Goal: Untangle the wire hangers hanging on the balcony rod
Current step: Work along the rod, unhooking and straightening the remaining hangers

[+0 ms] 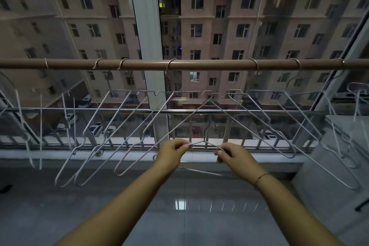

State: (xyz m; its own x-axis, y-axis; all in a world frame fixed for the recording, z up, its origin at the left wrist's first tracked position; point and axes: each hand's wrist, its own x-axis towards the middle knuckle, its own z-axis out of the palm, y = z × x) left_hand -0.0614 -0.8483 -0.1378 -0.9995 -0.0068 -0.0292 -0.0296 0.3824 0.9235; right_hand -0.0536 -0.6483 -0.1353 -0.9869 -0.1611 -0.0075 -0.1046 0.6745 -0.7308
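A brown balcony rod runs across the view at mid height. Several white wire hangers hang from it by their hooks, tilted and overlapping. Low in the middle, one wire hanger is held by its shoulders, its dark hook pointing up and off the rod. My left hand pinches its left shoulder. My right hand pinches its right shoulder. Its lower bar shows faintly below my wrists.
A white window post stands behind the rod, with glass and a metal railing beyond. More hangers dangle at the far left. A grey cabinet stands on the right. Glossy tiled floor lies below.
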